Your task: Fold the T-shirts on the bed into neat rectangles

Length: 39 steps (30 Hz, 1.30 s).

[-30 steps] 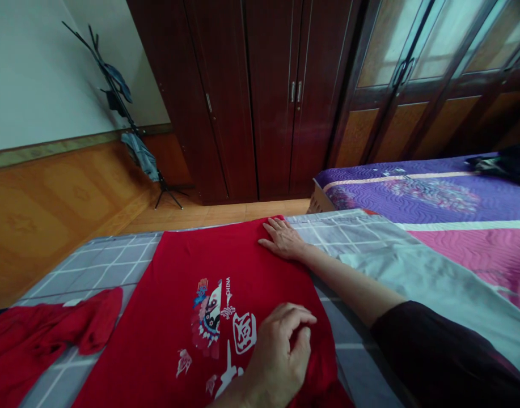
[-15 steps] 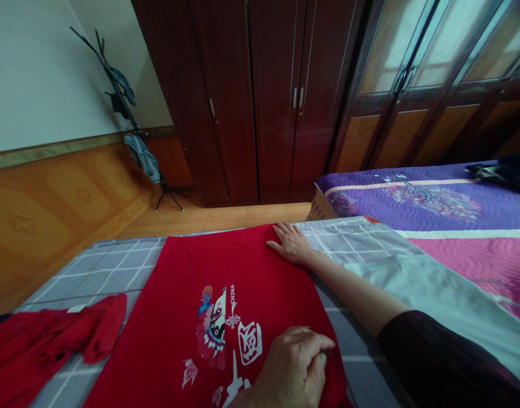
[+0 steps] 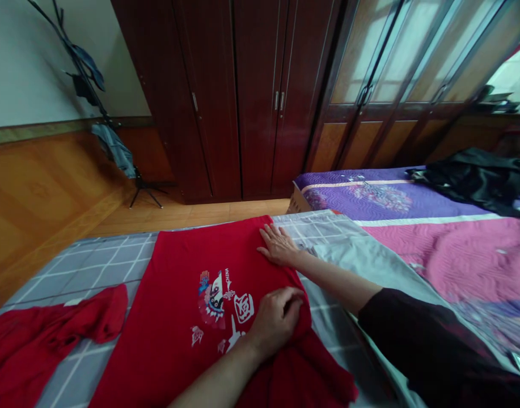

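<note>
A red T-shirt with a printed opera-mask picture and white characters lies spread on a grey checked bedsheet. My right hand rests flat on the shirt's far right corner, fingers stretched out. Nearer to me, my left hand is closed at the shirt's right edge, its curled fingers pinching the cloth. Below that hand the fabric falls in creases, and a sleeve end shows at the lower right. On the left lies a second, crumpled red garment.
Beyond the bed stands a dark red wardrobe. A coat rack with hanging items is at the far left. To the right is another bed with a purple and pink quilt and a black garment on it.
My left hand has moved away from me along the shirt's right edge, and the cloth there has bunched up. My right hand stays flat at the far corner. The view has turned right.
</note>
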Tool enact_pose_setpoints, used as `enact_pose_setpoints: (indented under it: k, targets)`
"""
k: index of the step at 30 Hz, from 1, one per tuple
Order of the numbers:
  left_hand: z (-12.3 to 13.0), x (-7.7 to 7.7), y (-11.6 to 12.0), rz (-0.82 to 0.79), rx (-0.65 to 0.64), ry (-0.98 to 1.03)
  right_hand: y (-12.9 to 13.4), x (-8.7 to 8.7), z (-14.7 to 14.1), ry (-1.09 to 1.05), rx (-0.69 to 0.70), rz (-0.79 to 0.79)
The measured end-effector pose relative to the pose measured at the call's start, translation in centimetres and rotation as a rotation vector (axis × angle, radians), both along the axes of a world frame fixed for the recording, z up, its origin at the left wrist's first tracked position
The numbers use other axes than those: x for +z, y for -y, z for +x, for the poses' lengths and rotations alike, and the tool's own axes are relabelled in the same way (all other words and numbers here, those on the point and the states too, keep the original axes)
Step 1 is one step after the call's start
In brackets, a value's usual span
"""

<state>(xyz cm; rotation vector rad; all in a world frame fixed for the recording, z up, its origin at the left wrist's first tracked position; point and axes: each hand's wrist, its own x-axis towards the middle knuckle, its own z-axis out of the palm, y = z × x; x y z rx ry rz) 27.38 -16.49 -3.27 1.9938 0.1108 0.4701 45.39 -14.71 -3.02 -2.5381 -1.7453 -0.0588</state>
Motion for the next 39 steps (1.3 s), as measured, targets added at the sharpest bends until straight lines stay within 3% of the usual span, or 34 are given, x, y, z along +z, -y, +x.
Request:
enact_pose_setpoints:
  k: [5,7,12,15,18,21,24,27,30,35,37,39]
  targets:
    - [-0.1,-0.5,-0.8,-0.097,0.312,0.133,7.7,0.6,-5.3,-0.065,-0.007,-0.088]
    - [0.1,-1.1,-1.3,-0.057,0.362,0.124,10.9,0.9,-7.5,-0.109,-0.030,-0.074]
    - [0.7,-2.2,-1.9,0.120,0.273,0.019,18.1,1.8,-12.1,-0.295,-0.084,0.110]
    - [0.8,-2.3,-1.8,0.206,0.200,0.012,20.8,1.8,-14.0,-0.367,-0.231,0.213]
    - [0.7,-2.4,-1.6,0.288,0.123,0.015,21.7,1.7,-15.1,-0.470,-0.426,0.200]
    - [0.6,-2.6,-1.6,0.357,0.073,0.005,21.7,1.9,-15.7,-0.590,-0.523,0.229]
    - [0.4,-2.5,-1.6,0.509,0.039,-0.034,22.5,2.8,-16.4,-0.637,-0.647,0.425]
    - [0.3,-2.2,-1.5,0.637,0.037,-0.075,24.3,3.9,-17.3,-0.530,-0.728,0.630]
    - [0.3,-1.9,-1.2,0.701,0.024,-0.100,25.9,3.9,-18.3,-0.432,-0.737,0.676]
    - [0.2,-2.0,-0.9,0.766,-0.009,-0.120,25.9,2.6,-20.1,-0.586,-0.755,0.533]
    - [0.1,-2.0,-0.9,0.776,-0.012,-0.122,25.4,2.9,-21.3,-0.619,-0.668,0.565]
    - [0.1,-2.0,-0.9,0.782,-0.011,-0.126,24.8,3.5,-22.5,-0.592,-0.496,0.602]
